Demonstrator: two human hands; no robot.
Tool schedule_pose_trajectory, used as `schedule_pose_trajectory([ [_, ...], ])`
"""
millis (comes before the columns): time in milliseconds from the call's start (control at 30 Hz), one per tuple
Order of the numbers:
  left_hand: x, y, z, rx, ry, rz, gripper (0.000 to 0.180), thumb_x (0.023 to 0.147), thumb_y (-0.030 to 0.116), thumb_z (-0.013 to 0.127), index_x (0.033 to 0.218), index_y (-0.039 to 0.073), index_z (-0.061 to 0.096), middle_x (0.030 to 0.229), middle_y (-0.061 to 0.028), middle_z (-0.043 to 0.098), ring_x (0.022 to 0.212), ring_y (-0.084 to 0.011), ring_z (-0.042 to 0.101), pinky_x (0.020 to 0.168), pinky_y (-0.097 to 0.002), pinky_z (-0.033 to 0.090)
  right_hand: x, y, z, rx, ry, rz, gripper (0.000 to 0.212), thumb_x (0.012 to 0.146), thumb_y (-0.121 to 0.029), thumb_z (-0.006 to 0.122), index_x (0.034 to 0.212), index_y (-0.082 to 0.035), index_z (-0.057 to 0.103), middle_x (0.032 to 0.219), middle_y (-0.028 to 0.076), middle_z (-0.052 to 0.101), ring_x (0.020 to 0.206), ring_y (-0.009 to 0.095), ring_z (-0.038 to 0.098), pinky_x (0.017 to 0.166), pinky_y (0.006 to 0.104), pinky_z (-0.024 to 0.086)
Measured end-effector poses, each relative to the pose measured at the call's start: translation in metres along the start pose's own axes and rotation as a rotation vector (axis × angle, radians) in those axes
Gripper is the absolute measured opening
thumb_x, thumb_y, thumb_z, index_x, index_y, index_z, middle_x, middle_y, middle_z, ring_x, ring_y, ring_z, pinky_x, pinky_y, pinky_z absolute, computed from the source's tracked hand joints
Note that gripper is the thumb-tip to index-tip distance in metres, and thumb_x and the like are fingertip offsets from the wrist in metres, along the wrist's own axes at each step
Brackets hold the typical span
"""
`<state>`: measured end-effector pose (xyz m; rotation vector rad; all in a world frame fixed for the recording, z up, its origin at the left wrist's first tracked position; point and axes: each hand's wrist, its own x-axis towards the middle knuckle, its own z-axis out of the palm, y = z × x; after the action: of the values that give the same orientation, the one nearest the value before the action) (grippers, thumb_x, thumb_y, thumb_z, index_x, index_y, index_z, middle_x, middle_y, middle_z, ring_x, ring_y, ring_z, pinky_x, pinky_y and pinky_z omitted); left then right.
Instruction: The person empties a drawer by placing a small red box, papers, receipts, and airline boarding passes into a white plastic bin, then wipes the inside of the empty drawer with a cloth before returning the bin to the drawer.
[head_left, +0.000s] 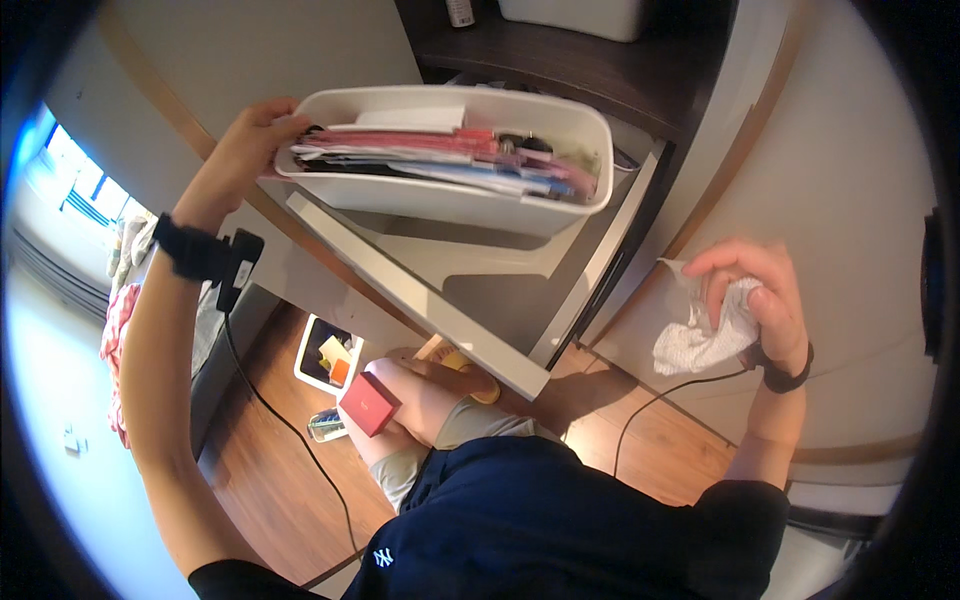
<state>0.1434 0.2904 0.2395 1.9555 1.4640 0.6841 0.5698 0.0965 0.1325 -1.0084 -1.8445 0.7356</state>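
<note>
My left hand is closed on the left end of a long white plastic bin, fingers hooked over its rim. The bin is tilted above a pulled-out drawer. Inside it stand red, white and blue papers or envelopes, with small dark items towards the right end. Off to the right, my right hand pinches a crumpled white cloth or paper wipe with fingers and thumb, apart from the bin. Part of the drawer floor is hidden under the bin.
A dark shelf behind the drawer bears a white container and a small bottle. A red box rests on my leg. Below are a small white bin and a clear container. Cables hang from both wrists.
</note>
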Motion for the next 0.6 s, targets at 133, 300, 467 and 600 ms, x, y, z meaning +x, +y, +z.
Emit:
schedule_pose_trajectory([
  [133, 0.031, -0.007, 0.025, 0.146, -0.143, -0.022, 0.024, 0.095, 0.021, 0.055, 0.109, 0.003, 0.061, 0.088, -0.0056, 0.065, 0.075, -0.0126, 0.065, 0.065, -0.026, 0.055, -0.012, 0.013, -0.004, -0.02, -0.013, -0.09, 0.061, 0.087, -0.053, 0.043, 0.096, 0.003, 0.066, 0.055, 0.006, 0.061, 0.057, 0.017, 0.057, 0.063, 0.0288, 0.042],
  [300, 0.043, -0.002, 0.04, 0.31, -0.237, -0.062, 0.025, 0.09, 0.014, 0.061, 0.113, 0.004, 0.06, 0.096, -0.012, 0.065, 0.08, -0.0165, 0.063, 0.067, -0.0265, 0.055, -0.01, 0.027, -0.002, 0.026, 0.018, -0.049, 0.061, 0.087, -0.053, 0.043, 0.093, 0.003, 0.067, 0.053, 0.006, 0.06, 0.055, 0.017, 0.055, 0.062, 0.0293, 0.041],
  [467, 0.05, -0.004, 0.046, 0.586, -0.382, -0.087, 0.032, 0.086, 0.012, 0.064, 0.116, 0.006, 0.062, 0.104, -0.0128, 0.068, 0.095, -0.0203, 0.063, 0.08, -0.0311, 0.051, 0.0, 0.039, 0.002, 0.074, 0.002, -0.047, 0.062, 0.087, -0.054, 0.043, 0.093, 0.003, 0.068, 0.053, 0.006, 0.059, 0.054, 0.016, 0.054, 0.062, 0.0288, 0.041],
  [600, 0.048, -0.008, 0.05, 0.858, -0.428, 0.125, 0.033, 0.081, 0.015, 0.069, 0.111, 0.004, 0.065, 0.103, -0.0144, 0.067, 0.095, -0.025, 0.064, 0.082, -0.0353, 0.05, 0.006, 0.037, 0.005, 0.106, -0.014, -0.045, 0.06, 0.088, -0.052, 0.043, 0.092, 0.003, 0.068, 0.053, 0.006, 0.059, 0.055, 0.017, 0.055, 0.062, 0.0293, 0.04],
])
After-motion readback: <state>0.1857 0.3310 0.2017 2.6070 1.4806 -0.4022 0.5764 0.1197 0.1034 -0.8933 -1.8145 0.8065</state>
